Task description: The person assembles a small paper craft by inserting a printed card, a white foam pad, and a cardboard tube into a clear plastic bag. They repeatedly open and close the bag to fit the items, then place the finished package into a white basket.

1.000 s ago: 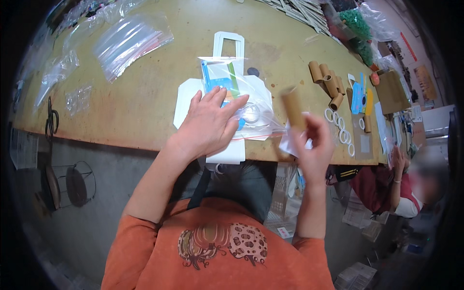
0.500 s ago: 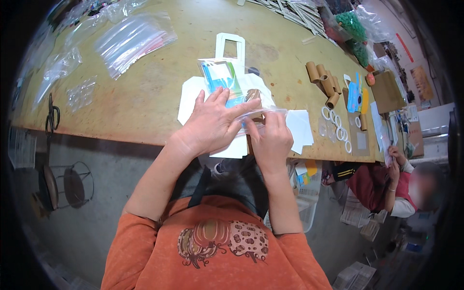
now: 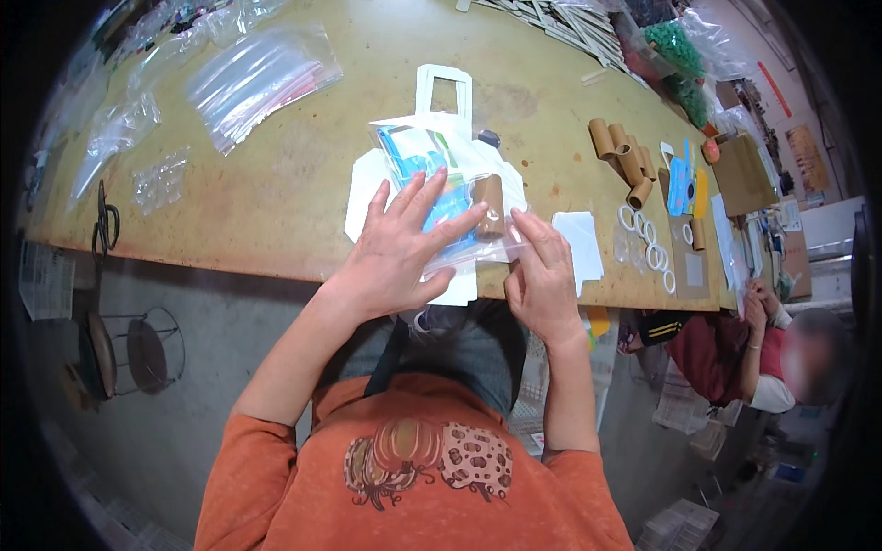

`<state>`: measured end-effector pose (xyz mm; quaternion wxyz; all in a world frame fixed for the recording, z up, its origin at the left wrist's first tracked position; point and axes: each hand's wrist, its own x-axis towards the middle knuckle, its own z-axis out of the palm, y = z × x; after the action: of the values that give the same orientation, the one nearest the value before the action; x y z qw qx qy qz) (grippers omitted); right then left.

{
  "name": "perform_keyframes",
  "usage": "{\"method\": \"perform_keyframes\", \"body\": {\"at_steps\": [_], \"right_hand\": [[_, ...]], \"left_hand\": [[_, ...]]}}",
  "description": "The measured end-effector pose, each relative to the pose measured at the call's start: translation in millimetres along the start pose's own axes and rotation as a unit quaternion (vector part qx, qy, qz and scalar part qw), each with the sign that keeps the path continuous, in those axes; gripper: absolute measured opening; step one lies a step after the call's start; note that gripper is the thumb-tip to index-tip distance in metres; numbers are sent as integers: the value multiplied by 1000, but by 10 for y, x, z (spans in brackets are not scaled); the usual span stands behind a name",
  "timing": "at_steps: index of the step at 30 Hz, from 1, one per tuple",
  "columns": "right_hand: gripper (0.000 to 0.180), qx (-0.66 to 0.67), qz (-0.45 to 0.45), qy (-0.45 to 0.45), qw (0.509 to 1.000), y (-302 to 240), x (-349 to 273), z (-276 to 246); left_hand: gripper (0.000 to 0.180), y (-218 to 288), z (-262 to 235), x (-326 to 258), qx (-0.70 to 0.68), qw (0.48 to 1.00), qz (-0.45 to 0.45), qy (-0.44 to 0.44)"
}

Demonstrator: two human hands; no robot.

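A clear plastic bag lies on white paper cut-outs at the table's near edge. Inside it show blue and green flat pieces and a brown cardboard tube. My left hand rests flat on the bag, fingers spread, holding nothing. At the bag's lower right corner, my right hand has its fingers curled about the bag's edge; the exact grip is partly hidden. Beneath the bag, a white cut-out with a handle-shaped loop sticks out at the far side. White sheets lie just right of my right hand.
Brown cardboard tubes, white rings and coloured pieces lie on the right. A stack of clear bags and black scissors are on the left. White strips lie far back. Another person works at right.
My right hand has slid right along the bag's near edge to its corner, uncovering the cardboard tube. My left hand stays spread on the bag. The view has shifted slightly.
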<state>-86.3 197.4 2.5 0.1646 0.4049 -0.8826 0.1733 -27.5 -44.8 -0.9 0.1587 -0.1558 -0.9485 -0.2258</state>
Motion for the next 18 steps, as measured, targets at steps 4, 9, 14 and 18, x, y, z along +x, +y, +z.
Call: {"method": "perform_keyframes", "body": {"at_steps": [4, 9, 14, 18], "right_hand": [[49, 36, -14, 12, 999, 28, -18, -26], [46, 41, -35, 34, 998, 57, 35, -8], [42, 36, -53, 36, 997, 47, 123, -109], [36, 52, -93, 65, 992, 176, 66, -243]], "left_hand": [[61, -20, -128, -91, 33, 994, 93, 43], [44, -114, -64, -171, 7, 984, 151, 98], [33, -252, -40, -105, -19, 972, 185, 140], [29, -231, -272, -17, -140, 971, 142, 134]]}}
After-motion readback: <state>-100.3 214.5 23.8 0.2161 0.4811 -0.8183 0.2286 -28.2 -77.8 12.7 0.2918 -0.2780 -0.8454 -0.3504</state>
